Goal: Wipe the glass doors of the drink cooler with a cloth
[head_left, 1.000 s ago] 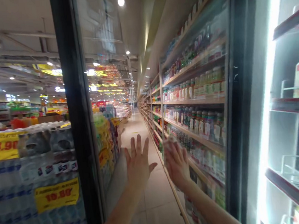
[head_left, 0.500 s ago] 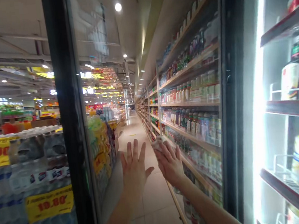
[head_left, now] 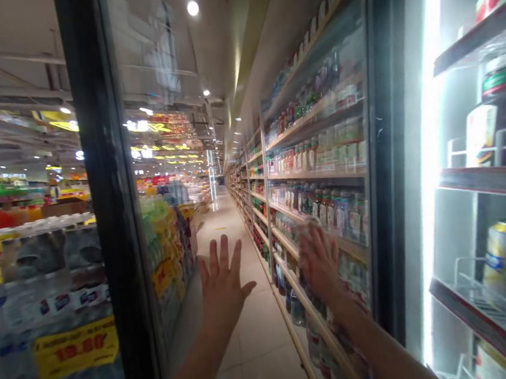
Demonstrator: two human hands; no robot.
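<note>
Before me is a glass door [head_left: 108, 198] with a dark frame, with shelves and an aisle visible through it. My left hand [head_left: 221, 280] lies flat toward the glass, fingers spread and holding nothing. To its right, my right hand [head_left: 320, 264] is smeared by motion. Under its fingertips a pale cloth [head_left: 310, 227] shows faintly, pressed toward the glass. Whether the cloth is fabric or paper I cannot tell.
Lit cooler shelves [head_left: 487, 177] with jars and cans stand close on the right. At left, stacked bottle packs [head_left: 61, 300] carry yellow price signs [head_left: 77, 349]. Behind the glass, a long drink shelf [head_left: 315, 176] runs beside the aisle floor [head_left: 238, 348].
My right hand has moved to the right across the glass with the cloth. The left hand keeps nearly the same place. The view has shifted slightly.
</note>
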